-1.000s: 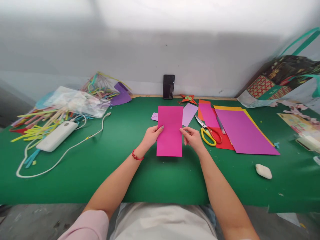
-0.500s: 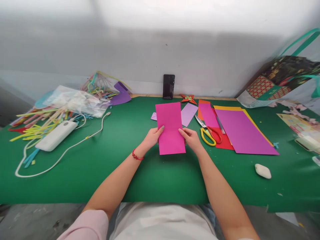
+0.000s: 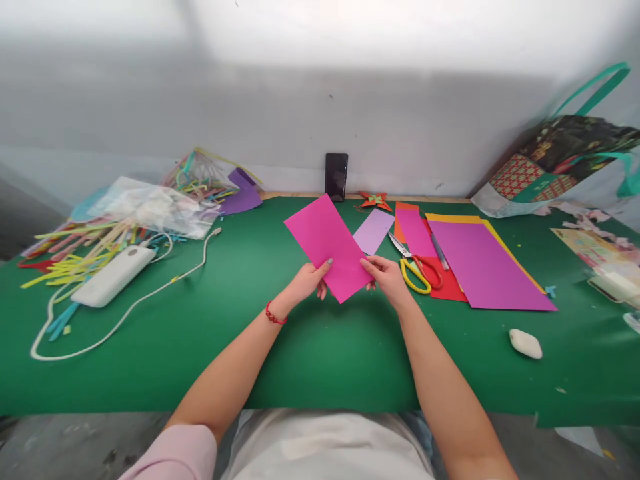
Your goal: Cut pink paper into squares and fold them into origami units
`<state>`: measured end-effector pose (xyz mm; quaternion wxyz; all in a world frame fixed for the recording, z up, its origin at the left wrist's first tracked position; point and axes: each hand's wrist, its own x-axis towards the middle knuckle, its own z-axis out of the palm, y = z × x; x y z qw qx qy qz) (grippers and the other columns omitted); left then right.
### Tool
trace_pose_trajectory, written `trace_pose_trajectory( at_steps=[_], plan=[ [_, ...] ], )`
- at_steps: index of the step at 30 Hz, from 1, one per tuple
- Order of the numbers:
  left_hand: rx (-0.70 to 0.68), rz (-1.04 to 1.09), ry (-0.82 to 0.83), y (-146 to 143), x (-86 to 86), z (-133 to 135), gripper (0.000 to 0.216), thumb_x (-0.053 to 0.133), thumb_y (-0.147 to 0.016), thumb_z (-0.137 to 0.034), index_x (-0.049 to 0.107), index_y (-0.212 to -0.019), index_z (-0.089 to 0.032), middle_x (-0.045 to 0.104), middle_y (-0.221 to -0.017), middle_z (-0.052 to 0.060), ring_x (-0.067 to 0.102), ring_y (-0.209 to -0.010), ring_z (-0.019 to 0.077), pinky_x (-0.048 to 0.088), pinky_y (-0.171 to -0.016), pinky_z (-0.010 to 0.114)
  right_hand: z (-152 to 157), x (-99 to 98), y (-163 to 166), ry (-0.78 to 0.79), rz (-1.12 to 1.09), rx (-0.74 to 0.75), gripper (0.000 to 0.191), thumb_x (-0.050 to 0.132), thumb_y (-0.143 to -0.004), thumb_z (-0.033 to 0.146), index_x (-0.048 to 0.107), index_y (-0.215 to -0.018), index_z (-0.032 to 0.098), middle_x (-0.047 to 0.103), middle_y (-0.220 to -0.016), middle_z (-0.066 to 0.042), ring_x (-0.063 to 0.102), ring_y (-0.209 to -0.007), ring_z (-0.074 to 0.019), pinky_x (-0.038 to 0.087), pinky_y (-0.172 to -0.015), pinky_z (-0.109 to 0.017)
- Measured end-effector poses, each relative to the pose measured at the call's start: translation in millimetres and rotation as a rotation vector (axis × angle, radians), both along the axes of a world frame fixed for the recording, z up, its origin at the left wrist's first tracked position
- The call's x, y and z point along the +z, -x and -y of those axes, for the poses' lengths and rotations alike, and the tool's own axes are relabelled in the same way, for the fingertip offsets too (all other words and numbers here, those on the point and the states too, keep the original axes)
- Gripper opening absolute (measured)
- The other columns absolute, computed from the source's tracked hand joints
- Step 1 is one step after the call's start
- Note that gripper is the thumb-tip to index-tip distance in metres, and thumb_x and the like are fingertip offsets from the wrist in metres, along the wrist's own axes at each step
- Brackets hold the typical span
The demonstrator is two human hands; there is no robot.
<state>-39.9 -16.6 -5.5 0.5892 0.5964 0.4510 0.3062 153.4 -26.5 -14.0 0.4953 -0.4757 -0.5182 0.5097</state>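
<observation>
A rectangular sheet of bright pink paper [image 3: 327,243] is held up over the green table [image 3: 330,367], tilted so its upper end leans left. My left hand [image 3: 309,280] pinches its lower left edge, thumb on top and fingers behind. On the other side, my right hand [image 3: 385,275] grips the lower right corner between thumb and fingers. Behind the sheet lies a lilac paper piece [image 3: 374,230], partly overlapped by it in view. Just right of my right hand rest scissors [image 3: 416,273] with one yellow and one red handle.
Purple paper [image 3: 493,267], a pen [image 3: 440,251] and a white case [image 3: 525,343] lie at right, before a patterned bag [image 3: 535,170]. A phone [image 3: 336,177] leans on the wall near an orange paper star [image 3: 375,200]. Left are paper strips [image 3: 90,250] and a cabled power bank [image 3: 114,276].
The pink sheet has turned from nearly upright to slanted, its top swinging left. Both hands still hold it, now nearer its lower corner.
</observation>
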Motion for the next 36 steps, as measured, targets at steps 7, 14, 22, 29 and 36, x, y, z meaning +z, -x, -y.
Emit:
trace_pose_trajectory(
  at_steps=[7, 14, 22, 29, 36],
  plan=[
    [-0.062, 0.058, 0.088, -2.5, 1.9, 1.8, 0.045, 0.057, -0.070, -0.054, 0.058, -0.052, -0.012, 0.058, -0.044, 0.006, 0.052, -0.036, 0.0114, 0.042, -0.041, 0.023, 1.0, 1.3, 0.8, 0.017, -0.012, -0.023, 0.033, 0.067, -0.064, 0.046, 0.062, -0.080, 0.017, 0.051, -0.041, 0.006, 0.045, -0.028, -0.0090, 0.029, -0.028, -0.021],
    [-0.236, 0.084, 0.234, 0.3, 1.2, 6.4, 0.041, 0.063, -0.066, -0.050, 0.064, -0.058, -0.010, 0.064, -0.051, 0.008, 0.058, -0.044, 0.0139, 0.047, -0.049, 0.026, -0.2, 3.8, -2.2, -0.016, 0.117, 0.026, 0.035, 0.055, -0.072, 0.048, 0.064, -0.087, 0.018, 0.055, -0.050, 0.003, 0.047, -0.034, -0.0111, 0.034, -0.032, -0.023],
    [0.094, 0.093, 0.093, -2.5, -8.7, -6.5, 0.050, 0.051, -0.073, -0.054, 0.057, -0.044, -0.013, 0.056, -0.042, 0.002, 0.049, -0.035, 0.0080, 0.040, -0.043, 0.022, -4.1, 4.6, -74.3, 0.087, 0.832, -0.831, 0.028, 0.046, -0.074, 0.020, 0.063, -0.095, 0.014, 0.061, -0.098, -0.016, 0.053, -0.097, -0.0295, 0.040, -0.083, -0.043],
    [0.203, 0.200, 0.071, -3.4, -2.6, -4.3, 0.039, 0.058, -0.070, -0.048, 0.062, -0.051, -0.014, 0.062, -0.053, 0.003, 0.055, -0.047, 0.0096, 0.047, -0.053, 0.023, -0.9, 1.3, -75.6, 0.325, 1.195, -0.428, 0.049, 0.055, -0.069, 0.022, 0.052, -0.118, 0.019, 0.053, -0.109, -0.014, 0.049, -0.105, -0.0308, 0.040, -0.082, -0.037],
    [0.233, 0.202, 0.020, -4.3, -0.9, -3.1, 0.038, 0.056, -0.073, -0.045, 0.063, -0.051, -0.015, 0.063, -0.053, 0.003, 0.057, -0.049, 0.0116, 0.049, -0.055, 0.025, -2.6, 1.6, -76.2, 0.323, 1.021, -0.443, 0.054, 0.058, -0.065, 0.019, 0.052, -0.119, 0.015, 0.059, -0.097, -0.012, 0.056, -0.094, -0.0281, 0.042, -0.078, -0.036]
  ],
)
